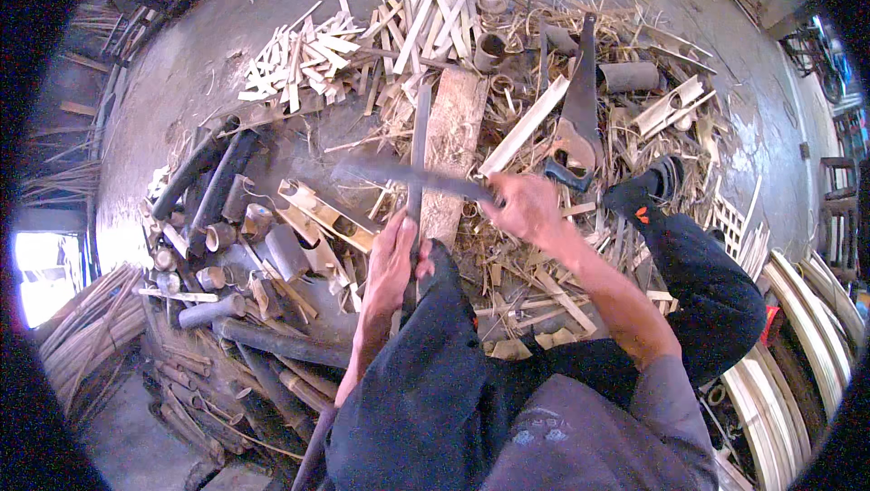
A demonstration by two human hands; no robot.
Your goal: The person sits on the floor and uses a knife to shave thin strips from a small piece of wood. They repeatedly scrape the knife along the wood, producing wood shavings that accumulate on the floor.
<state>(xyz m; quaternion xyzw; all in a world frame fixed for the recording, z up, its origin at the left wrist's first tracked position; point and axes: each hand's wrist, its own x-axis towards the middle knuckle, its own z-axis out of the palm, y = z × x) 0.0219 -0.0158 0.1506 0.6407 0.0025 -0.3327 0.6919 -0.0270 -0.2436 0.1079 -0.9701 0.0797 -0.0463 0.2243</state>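
My left hand (391,257) is closed around a long, narrow, greyish strip (420,133), which looks like split bamboo. The strip points away from me, over the left edge of a wooden board (455,115). In my right hand (527,212) is the handle of a large knife (430,180). Its blade reaches leftward across the strip, just beyond my left fingers, and its far end is smeared by motion. Whether the blade touches the strip I cannot tell.
A handsaw (580,106) lies right of the board among shavings and bamboo offcuts. Pale split sticks (313,58) are heaped at the far left. Bamboo tubes (217,187) and poles lie on the left. My legs flank the work; long pale strips (770,400) stand at right.
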